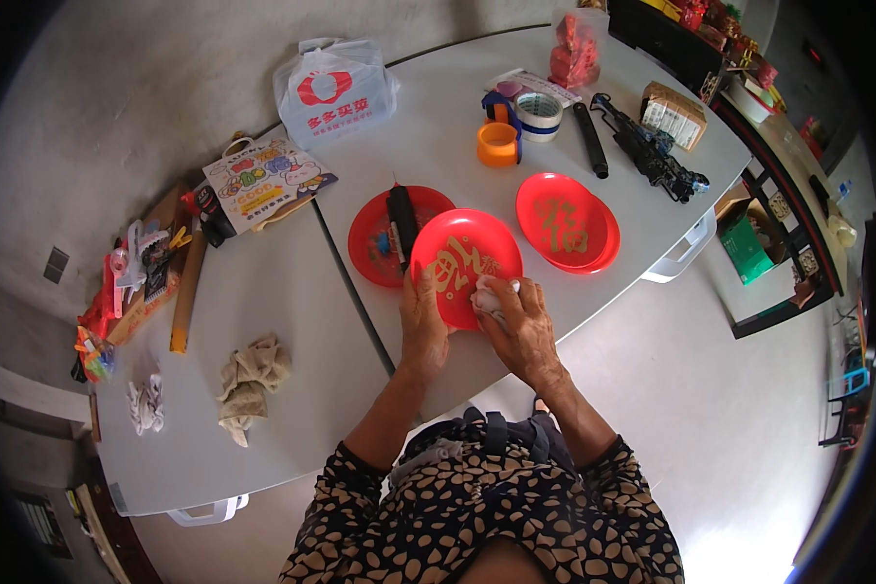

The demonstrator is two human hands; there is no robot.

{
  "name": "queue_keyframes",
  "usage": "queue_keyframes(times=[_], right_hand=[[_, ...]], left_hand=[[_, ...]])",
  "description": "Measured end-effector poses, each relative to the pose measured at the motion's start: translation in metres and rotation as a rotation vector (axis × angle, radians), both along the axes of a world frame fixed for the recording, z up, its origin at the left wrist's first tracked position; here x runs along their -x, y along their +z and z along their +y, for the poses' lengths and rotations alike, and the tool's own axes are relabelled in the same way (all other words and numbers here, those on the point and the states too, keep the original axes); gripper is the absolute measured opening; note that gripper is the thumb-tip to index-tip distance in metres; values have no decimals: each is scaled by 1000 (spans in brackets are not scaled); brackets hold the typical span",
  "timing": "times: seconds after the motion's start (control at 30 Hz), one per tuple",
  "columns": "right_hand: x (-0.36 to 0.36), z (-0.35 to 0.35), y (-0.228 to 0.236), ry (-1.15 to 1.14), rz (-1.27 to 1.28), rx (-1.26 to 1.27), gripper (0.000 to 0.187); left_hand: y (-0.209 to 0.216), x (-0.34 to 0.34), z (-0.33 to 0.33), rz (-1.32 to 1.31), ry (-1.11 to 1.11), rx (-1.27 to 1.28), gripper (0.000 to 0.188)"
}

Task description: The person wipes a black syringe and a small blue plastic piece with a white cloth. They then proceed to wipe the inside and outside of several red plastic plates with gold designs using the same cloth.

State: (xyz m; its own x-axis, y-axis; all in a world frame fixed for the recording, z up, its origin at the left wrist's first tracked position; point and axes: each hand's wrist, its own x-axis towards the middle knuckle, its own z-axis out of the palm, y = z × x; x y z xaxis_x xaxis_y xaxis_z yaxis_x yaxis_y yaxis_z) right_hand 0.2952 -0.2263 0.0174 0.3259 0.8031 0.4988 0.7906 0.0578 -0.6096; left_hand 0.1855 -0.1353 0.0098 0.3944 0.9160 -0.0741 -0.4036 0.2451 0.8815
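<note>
Red plate [465, 255] near table [292, 292] front edge, left hand [423, 326] grip closed on its rim, right hand [521, 326] grip closed around white cloth [489, 295] pressed against it

Bare tabletop [263, 292] left; red plates [566, 222] right.
</note>
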Motion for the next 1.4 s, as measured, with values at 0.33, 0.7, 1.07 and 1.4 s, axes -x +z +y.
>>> queue_keyframes(times=[0.33,0.7,1.07,1.4], right_hand=[[-13,73,-23,-108,-255,-48,40],[1,32,-10,38,-171,-35,37],[-4,11,-2,-89,-219,-17,42],[3,72,-20,-6,-196,-114,27]], left_hand=[[-9,-4,48,-50,53,34,45],[-17,14,23,279,225,-255,37],[-14,34,19,923,245,-842,22],[-15,30,21,1009,289,-993,16]])
